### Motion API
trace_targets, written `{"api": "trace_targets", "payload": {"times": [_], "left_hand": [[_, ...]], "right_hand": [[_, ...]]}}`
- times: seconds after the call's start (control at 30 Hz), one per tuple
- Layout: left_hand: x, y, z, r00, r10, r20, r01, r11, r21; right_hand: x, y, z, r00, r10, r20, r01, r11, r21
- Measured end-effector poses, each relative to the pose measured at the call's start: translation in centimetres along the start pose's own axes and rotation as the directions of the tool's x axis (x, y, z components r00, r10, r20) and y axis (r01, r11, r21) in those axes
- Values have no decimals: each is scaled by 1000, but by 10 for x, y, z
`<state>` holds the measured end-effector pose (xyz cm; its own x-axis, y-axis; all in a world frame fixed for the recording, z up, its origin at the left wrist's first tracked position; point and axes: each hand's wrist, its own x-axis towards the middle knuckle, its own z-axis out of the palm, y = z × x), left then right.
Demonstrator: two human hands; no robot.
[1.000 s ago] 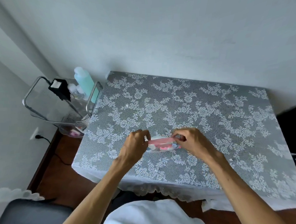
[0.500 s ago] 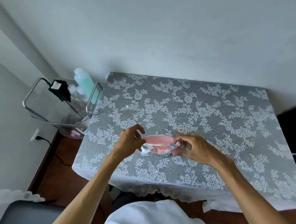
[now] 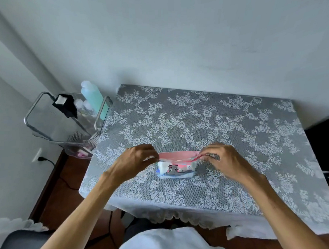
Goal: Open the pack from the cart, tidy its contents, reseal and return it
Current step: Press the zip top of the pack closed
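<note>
A small clear pack (image 3: 175, 169) with a pink zip strip along its top and a cartoon print stands upright near the front of the table (image 3: 225, 126). White and coloured contents show through its front. My left hand (image 3: 135, 160) pinches the left end of the pink strip. My right hand (image 3: 222, 159) pinches the right end. The strip is pulled out wide between them, and its mouth looks slightly parted. The cart (image 3: 66, 126) stands off the table's left edge.
The table wears a grey lace cloth and stands against a white wall. The clear cart with a metal frame holds a turquoise bottle (image 3: 94, 98), a black box (image 3: 65, 104) and small items lower down. A wall socket with a cable (image 3: 40, 157) is at left. A dark object (image 3: 325, 146) flanks the table's right.
The pack has been stood upright, so its printed front now faces me. My hands have moved apart to the ends of the pink strip and stretched it wide.
</note>
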<state>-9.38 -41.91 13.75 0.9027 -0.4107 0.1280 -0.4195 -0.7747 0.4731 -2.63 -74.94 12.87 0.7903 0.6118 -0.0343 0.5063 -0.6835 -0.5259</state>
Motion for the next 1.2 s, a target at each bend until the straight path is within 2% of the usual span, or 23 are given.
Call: {"api": "trace_targets", "payload": {"times": [0.07,0.17,0.3,0.43,0.5,0.57,0.63,0.77,0.87,0.93,0.97,1.07,1.13,1.2], "left_hand": [[4,5,-7,996,-7,-85,-2,993,-114],[7,12,-14,988,-39,-152,-3,963,-269],[3,14,-25,981,-68,-182,12,955,-296],[1,16,-43,983,-22,-183,-16,979,-204],[5,15,-47,983,1,-183,-20,994,-104],[3,20,-51,987,5,-162,-13,999,-50],[4,24,-54,987,-19,-159,13,999,-42],[2,36,-58,995,-37,-93,41,998,38],[2,42,-66,993,-14,-121,29,992,124],[4,44,-66,996,2,-87,15,982,188],[1,51,-66,999,-7,-44,14,986,164],[-1,50,-64,998,-25,-66,35,985,166],[-3,53,-68,998,-25,-64,33,990,139],[-4,51,-68,996,-56,-67,65,989,131]], "right_hand": [[1,-8,-11,997,-12,-77,14,1000,23],[1,-18,-22,994,-22,-104,28,998,60],[-1,-30,-31,988,-14,-155,15,1000,1],[-9,-41,-28,972,-11,-236,-12,996,-94],[-11,-45,-25,965,8,-263,-40,992,-118],[-17,-48,-21,959,24,-283,-55,993,-101],[-17,-48,-23,930,18,-367,-50,996,-77],[-15,-50,-29,939,-11,-344,-44,988,-151],[-17,-49,-31,915,-39,-401,-45,979,-199],[-17,-50,-31,927,-15,-375,-79,969,-233],[-21,-51,-30,935,-16,-355,-77,966,-248],[-19,-50,-28,908,-32,-417,-79,966,-244],[-24,-51,-22,922,-4,-388,-91,970,-227],[-25,-52,-22,906,-12,-423,-103,964,-247]]}}
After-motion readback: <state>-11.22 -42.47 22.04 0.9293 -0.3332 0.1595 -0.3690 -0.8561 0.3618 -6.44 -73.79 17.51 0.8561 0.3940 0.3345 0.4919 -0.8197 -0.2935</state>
